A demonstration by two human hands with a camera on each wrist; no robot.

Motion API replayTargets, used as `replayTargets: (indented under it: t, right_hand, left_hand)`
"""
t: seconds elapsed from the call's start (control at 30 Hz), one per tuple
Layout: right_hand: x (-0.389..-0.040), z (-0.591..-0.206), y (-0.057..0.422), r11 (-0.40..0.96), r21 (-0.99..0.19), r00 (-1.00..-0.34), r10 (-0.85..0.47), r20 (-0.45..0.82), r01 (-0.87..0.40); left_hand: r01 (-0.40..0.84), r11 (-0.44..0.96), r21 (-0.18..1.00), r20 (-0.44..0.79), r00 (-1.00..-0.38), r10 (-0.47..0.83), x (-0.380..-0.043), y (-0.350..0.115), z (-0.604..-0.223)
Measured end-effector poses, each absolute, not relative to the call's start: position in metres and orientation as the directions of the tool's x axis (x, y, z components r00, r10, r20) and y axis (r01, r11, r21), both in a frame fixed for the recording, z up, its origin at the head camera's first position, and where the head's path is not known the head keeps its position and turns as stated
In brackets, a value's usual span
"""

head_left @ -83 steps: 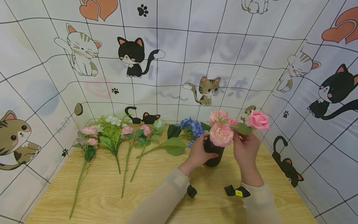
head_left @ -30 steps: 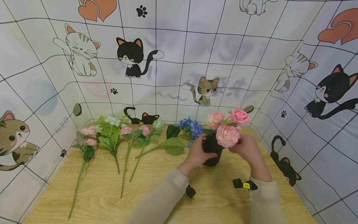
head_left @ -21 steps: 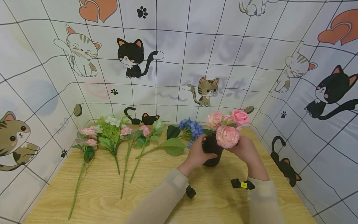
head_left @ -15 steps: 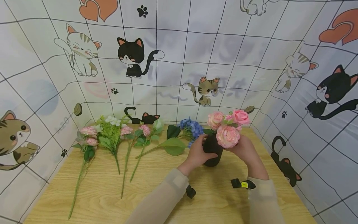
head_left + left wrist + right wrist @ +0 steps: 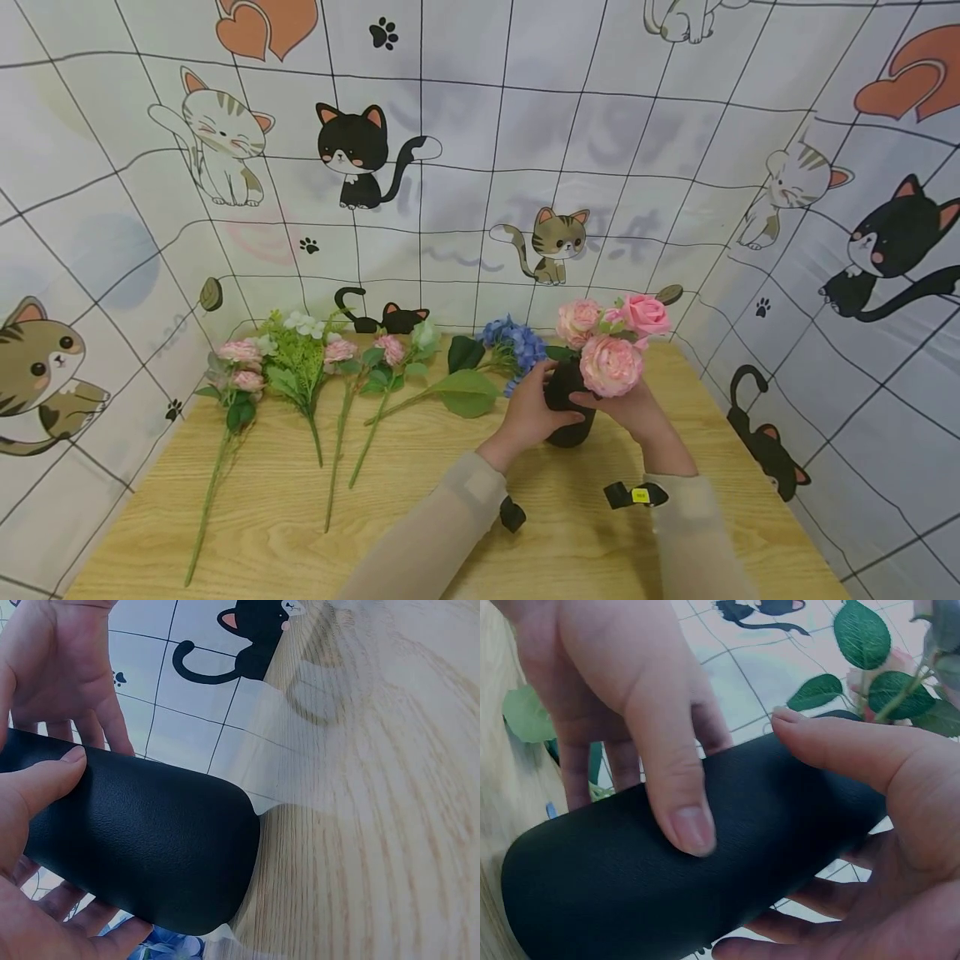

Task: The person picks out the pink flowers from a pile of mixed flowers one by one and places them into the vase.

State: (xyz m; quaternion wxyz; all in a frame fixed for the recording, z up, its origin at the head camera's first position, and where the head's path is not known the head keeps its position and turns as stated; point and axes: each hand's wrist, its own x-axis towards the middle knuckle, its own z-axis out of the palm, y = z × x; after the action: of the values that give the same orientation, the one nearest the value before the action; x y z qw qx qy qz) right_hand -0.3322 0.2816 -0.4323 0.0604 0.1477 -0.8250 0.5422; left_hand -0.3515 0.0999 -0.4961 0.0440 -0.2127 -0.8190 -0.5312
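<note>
A dark, leathery-looking vase [image 5: 572,435] stands upright on the table, holding a bunch of pink flowers. Its full peony-like bloom [image 5: 611,365] faces the front, with a pink rose [image 5: 647,315] behind to the right. My left hand [image 5: 528,412] grips the vase from the left, thumb across its front. From the right, my right hand [image 5: 637,421] holds the upper vase under the blooms. In the right wrist view, its thumb lies near the rim of the vase [image 5: 592,877] and its fingers curl round the far side. The blooms hide most of the rim.
Left of the vase, a blue hydrangea [image 5: 517,342] lies on the wooden table [image 5: 420,500]. Farther left lie several stems: pink flowers [image 5: 242,352], white-and-green foliage [image 5: 300,358] and a pale green-white bloom [image 5: 425,336]. A cat-print cloth [image 5: 465,167] surrounds the back and sides.
The right hand has brought the pink rose down and left into the bunch, let go of it, then moved left onto the vase. The left hand has kept its grip.
</note>
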Motion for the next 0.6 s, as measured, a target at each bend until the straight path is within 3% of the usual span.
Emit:
replayTargets:
  t: [0.6]
  right_hand:
    - [-0.330,-0.435,0.264,0.487,-0.814,-0.942,-0.066,0.328,-0.318]
  left_hand:
    - [0.422,0.328,0.845,0.330,-0.895,0.300,-0.354,0.101,-0.499]
